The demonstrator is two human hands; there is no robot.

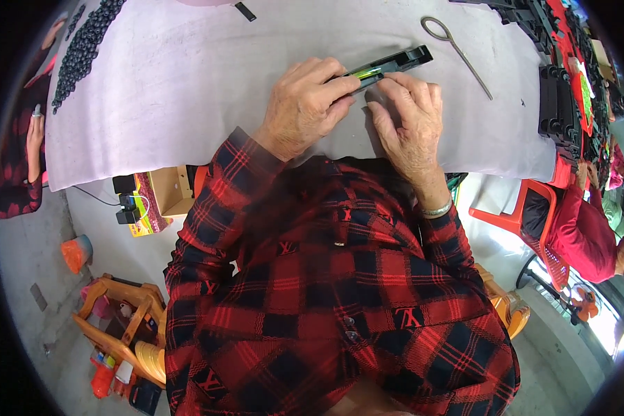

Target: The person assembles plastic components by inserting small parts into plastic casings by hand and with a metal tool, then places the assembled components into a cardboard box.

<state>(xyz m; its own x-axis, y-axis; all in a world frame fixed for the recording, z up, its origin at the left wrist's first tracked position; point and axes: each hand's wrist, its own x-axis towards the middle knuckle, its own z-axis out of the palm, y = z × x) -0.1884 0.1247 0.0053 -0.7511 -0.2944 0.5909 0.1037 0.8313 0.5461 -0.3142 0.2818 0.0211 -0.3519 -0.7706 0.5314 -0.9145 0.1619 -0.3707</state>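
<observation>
Above the table, a long black plastic part (410,59) with a yellow-green strip lies slanted between my hands, its far end rising to the right. My left hand (305,104) is closed round the part's near left end, thumb and forefinger pinching it and covering that end. On the other side, the bent fingers of my right hand (410,114) rest on the part beside the strip. The right thumb stands a little off it, lower down. What lies under my right fingertips is hidden.
A looped metal rod (457,50) lies right of my hands. A small black piece (245,11) sits at the far edge. Small black pieces (87,55) heap up on the left; black parts (559,104) stack on the right. Co-workers sit on both sides, one on a red chair (513,211).
</observation>
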